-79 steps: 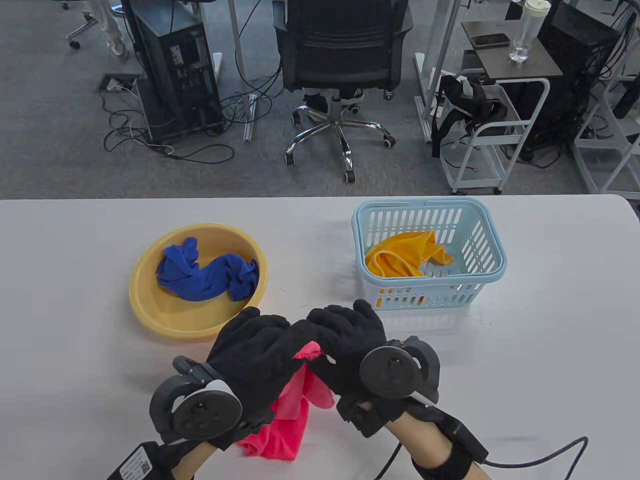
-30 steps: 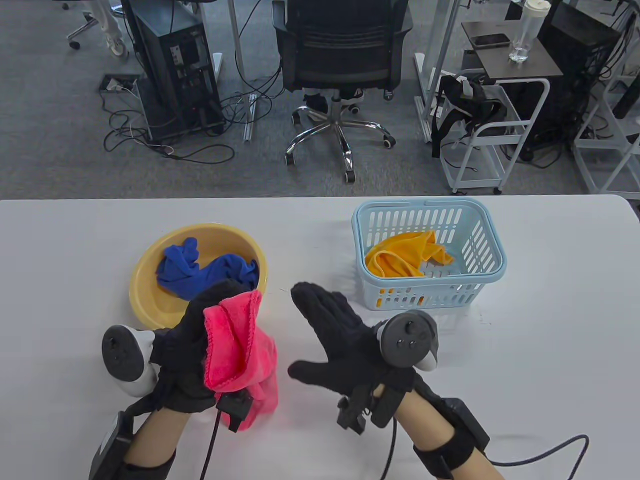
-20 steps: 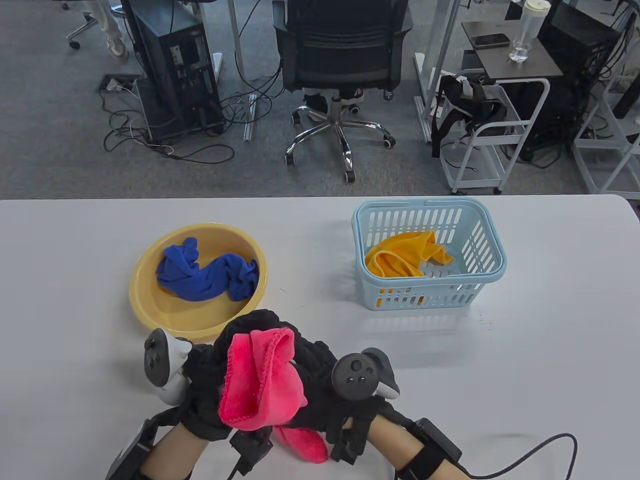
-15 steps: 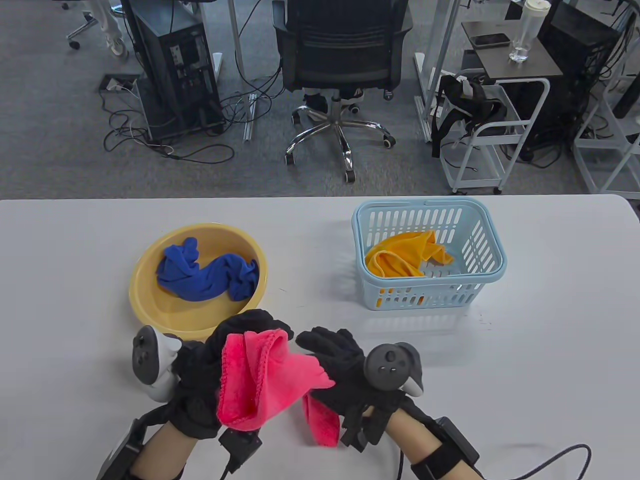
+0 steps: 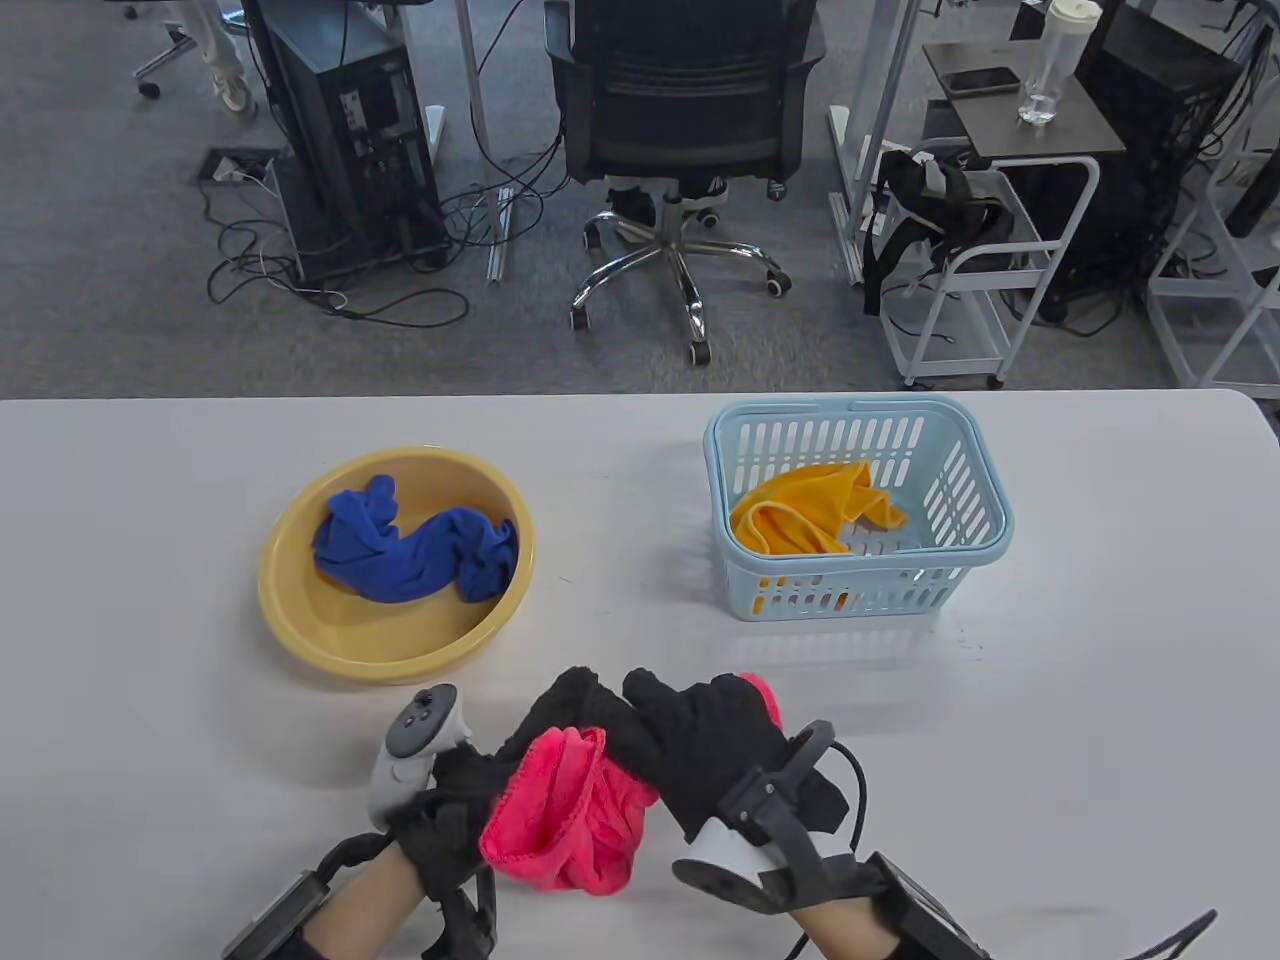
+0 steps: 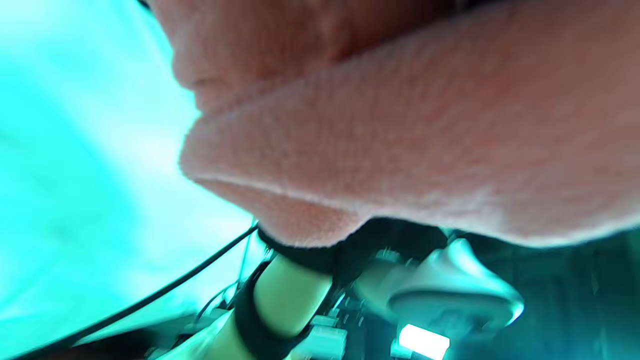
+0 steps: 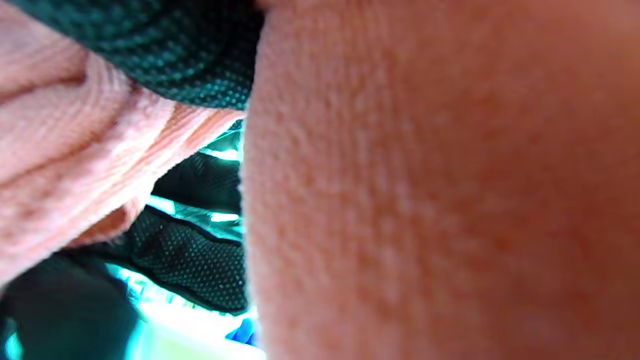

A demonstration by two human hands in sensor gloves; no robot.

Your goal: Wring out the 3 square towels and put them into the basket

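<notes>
Even light above, cyan blur at the wrists

The table view is bright, evenly lit and sharp, with soft faint shadows beside the basket (image 5: 858, 520) and bowl (image 5: 395, 565); the table (image 5: 1100, 600) edge bows slightly; both wrist views are blurred, tinted cyan, and filled by the out-of-focus pink towel (image 6: 425, 130), with blown-out glare at left in the left wrist view

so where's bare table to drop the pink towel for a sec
Bare table right of the basket, and between it and the yellow bowl. Crowded at the near edge, where both hands, left hand and right hand, grip the pink towel.
</notes>
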